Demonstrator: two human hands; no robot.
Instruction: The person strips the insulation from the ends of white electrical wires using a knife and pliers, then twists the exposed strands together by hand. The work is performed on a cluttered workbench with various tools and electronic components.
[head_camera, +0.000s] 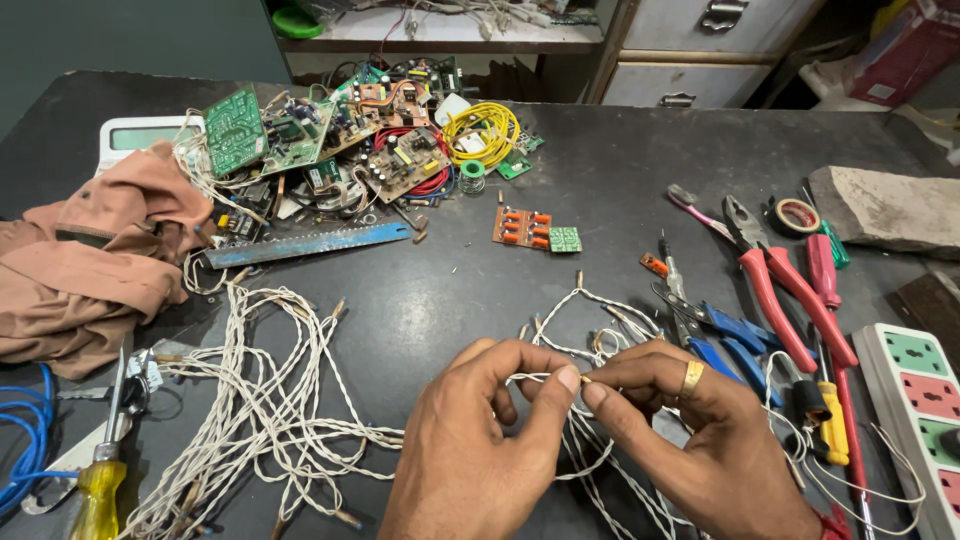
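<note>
A: Both hands are meeting low in the middle of the dark surface (600, 180). The left hand (480, 440) is pinching a thin white twisted wire (535, 378) between thumb and forefinger, closed tight on it.

B: And the right hand (690, 430), the one wearing a gold ring (691, 378), is gripping the same wire's bare end, fingertips almost touching the left ones.

A: That wire is looping down beneath the hands and lying on the surface, joining more white loops just behind them.

B: Off to the left, a big tangled pile of white twisted wires (260, 400) is sprawling, well apart from the hands. A yellow-handled screwdriver (100, 470) is lying beside it.

A: To the right, red-handled pliers (790, 290) and blue-handled cutters (725, 335) are sitting near the right hand, with a white power strip with coloured sockets (915, 410) at the edge.

B: Further back, a heap of green circuit boards (330, 140), a coil of yellow cable (480, 135) and a blue saw blade (310, 243) are crowding the far side. A brown crumpled cloth (90, 260) is resting at far left.
</note>
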